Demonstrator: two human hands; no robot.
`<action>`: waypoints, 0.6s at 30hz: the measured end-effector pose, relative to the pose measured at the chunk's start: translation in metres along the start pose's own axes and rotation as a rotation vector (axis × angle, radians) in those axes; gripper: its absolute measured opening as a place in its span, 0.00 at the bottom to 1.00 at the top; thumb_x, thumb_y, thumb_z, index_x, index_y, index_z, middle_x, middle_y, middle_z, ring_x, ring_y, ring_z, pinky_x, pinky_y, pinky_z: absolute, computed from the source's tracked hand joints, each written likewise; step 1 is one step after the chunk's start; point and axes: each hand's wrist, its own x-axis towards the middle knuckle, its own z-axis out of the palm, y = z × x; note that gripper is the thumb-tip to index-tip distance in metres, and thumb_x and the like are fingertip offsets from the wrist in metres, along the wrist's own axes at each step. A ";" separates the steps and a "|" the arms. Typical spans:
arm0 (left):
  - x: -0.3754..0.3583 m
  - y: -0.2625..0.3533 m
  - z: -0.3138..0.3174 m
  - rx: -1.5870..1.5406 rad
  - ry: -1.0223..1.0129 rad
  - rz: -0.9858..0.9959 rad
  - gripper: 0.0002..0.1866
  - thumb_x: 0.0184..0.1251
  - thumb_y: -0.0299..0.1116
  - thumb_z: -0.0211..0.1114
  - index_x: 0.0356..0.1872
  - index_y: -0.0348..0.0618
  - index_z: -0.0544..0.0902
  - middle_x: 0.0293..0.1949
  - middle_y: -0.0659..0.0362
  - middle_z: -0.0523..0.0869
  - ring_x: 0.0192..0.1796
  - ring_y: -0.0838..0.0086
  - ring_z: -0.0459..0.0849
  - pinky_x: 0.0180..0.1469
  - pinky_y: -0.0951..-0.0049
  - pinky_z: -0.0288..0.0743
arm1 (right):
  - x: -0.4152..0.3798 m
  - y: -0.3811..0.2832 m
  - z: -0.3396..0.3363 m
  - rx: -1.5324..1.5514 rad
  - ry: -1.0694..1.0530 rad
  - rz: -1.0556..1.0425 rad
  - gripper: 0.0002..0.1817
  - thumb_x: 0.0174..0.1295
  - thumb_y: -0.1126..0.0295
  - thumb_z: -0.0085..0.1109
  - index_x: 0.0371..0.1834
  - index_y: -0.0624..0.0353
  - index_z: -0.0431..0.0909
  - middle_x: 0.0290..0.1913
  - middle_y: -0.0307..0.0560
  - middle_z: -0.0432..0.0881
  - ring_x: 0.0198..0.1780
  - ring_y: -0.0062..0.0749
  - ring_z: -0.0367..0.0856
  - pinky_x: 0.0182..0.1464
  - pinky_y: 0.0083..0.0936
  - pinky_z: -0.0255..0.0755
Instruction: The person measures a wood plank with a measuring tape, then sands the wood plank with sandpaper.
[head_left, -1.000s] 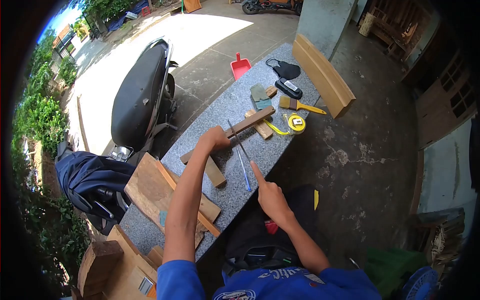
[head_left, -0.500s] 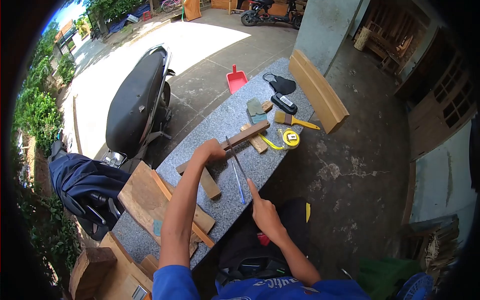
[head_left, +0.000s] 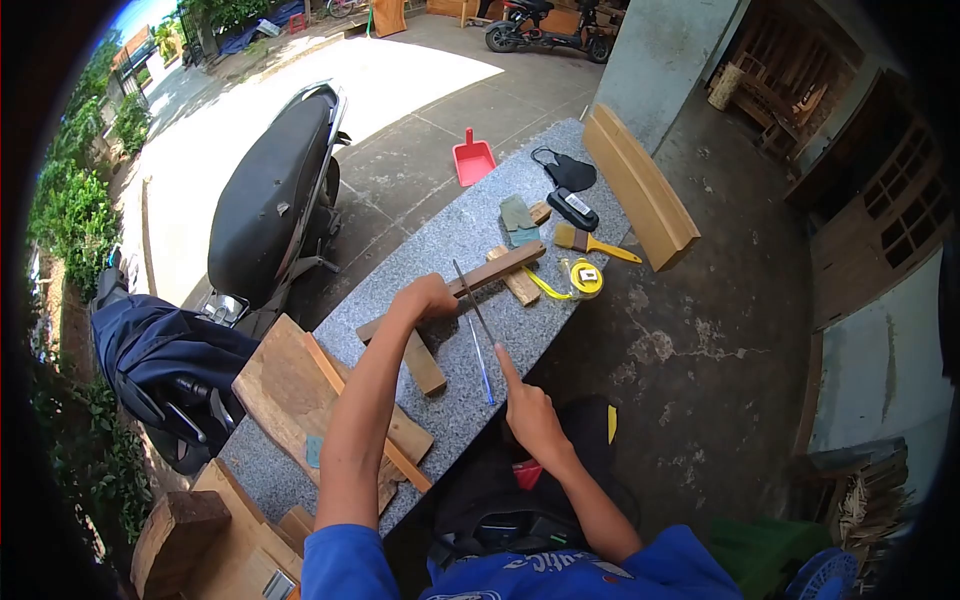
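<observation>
Wood strip (head_left: 505,264) lies slantwise on the speckled tabletop (head_left: 525,330), more or less mid-way along it. L hand (head_left: 428,297) is clamped on the strip near its middle, fingers wrapped over. R hand (head_left: 535,415) is closed round the lower end of a thin metal tool (head_left: 477,308), index finger stretched along it; the blade crosses the strip just R of the L hand. File or saw, can't tell; blade/strip contact also unclear.

One wood block (head_left: 426,370) pokes out from under the strip's near part, join partly hidden by the L forearm; a 2nd, lighter block (head_left: 520,286) sits under the strip's far part. Blue pen (head_left: 484,370) lies on the near side of the strip, btwn it & the R hand. Yellow tape measure (head_left: 582,278) is just R of the strip's far end, w/ its yellow tape running back toward it.

Beyond the strip's far end: grey-green sheets (head_left: 517,214), brush (head_left: 597,244) w/ yellow handle, black case (head_left: 573,210), then black mask (head_left: 568,172). Long board (head_left: 640,185) stands further off, same direction. Wide plank (head_left: 285,385) w/ a thin lath (head_left: 325,362) on top is L of the strip's near end.
</observation>
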 end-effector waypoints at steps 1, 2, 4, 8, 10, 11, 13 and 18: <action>-0.002 0.000 0.002 0.014 0.014 0.009 0.18 0.45 0.34 0.57 0.34 0.28 0.80 0.32 0.42 0.82 0.32 0.58 0.84 0.33 0.66 0.77 | -0.007 0.004 -0.002 0.017 -0.014 0.007 0.39 0.51 0.84 0.43 0.68 0.49 0.45 0.20 0.67 0.73 0.26 0.60 0.74 0.33 0.50 0.66; -0.002 -0.002 0.004 0.008 0.021 0.002 0.18 0.45 0.34 0.57 0.33 0.28 0.80 0.32 0.43 0.83 0.31 0.59 0.84 0.33 0.66 0.77 | -0.013 0.004 -0.001 0.043 -0.027 0.022 0.39 0.51 0.84 0.42 0.68 0.49 0.45 0.20 0.67 0.73 0.25 0.60 0.74 0.33 0.50 0.66; -0.001 -0.001 0.003 0.004 0.050 0.000 0.17 0.45 0.34 0.56 0.33 0.29 0.80 0.30 0.44 0.83 0.30 0.59 0.84 0.33 0.66 0.77 | 0.006 -0.003 -0.004 0.027 -0.017 -0.016 0.38 0.51 0.84 0.43 0.68 0.49 0.45 0.20 0.67 0.72 0.25 0.60 0.74 0.33 0.50 0.66; 0.000 -0.002 0.005 -0.041 0.071 0.024 0.14 0.44 0.31 0.54 0.27 0.28 0.79 0.23 0.47 0.81 0.23 0.62 0.81 0.26 0.65 0.73 | 0.081 -0.009 0.011 0.022 0.069 -0.091 0.38 0.51 0.83 0.43 0.68 0.51 0.45 0.20 0.66 0.73 0.25 0.60 0.74 0.32 0.50 0.66; 0.000 -0.001 0.001 -0.145 0.006 -0.008 0.12 0.41 0.28 0.53 0.20 0.26 0.78 0.17 0.49 0.78 0.18 0.64 0.77 0.21 0.65 0.69 | 0.098 -0.015 0.016 -0.006 0.123 -0.114 0.38 0.51 0.83 0.44 0.68 0.51 0.45 0.19 0.65 0.73 0.24 0.59 0.74 0.31 0.50 0.66; 0.002 -0.001 0.001 -0.144 -0.022 -0.009 0.11 0.43 0.29 0.53 0.20 0.28 0.77 0.17 0.50 0.77 0.18 0.65 0.77 0.21 0.66 0.69 | 0.088 -0.012 0.016 0.009 0.103 -0.102 0.38 0.51 0.83 0.44 0.68 0.51 0.46 0.19 0.65 0.73 0.24 0.59 0.75 0.31 0.49 0.67; 0.007 -0.004 0.001 -0.143 -0.074 -0.018 0.11 0.46 0.31 0.53 0.20 0.31 0.77 0.18 0.53 0.77 0.19 0.66 0.76 0.20 0.67 0.70 | 0.048 -0.004 0.006 0.042 0.059 -0.084 0.38 0.51 0.83 0.43 0.68 0.51 0.46 0.19 0.65 0.73 0.24 0.59 0.75 0.30 0.49 0.67; -0.004 0.000 0.000 -0.088 -0.055 0.001 0.11 0.46 0.31 0.54 0.18 0.30 0.76 0.16 0.52 0.76 0.18 0.66 0.75 0.19 0.68 0.69 | -0.008 0.003 -0.001 0.074 0.025 -0.041 0.37 0.52 0.83 0.43 0.68 0.51 0.45 0.17 0.66 0.72 0.23 0.60 0.74 0.30 0.50 0.66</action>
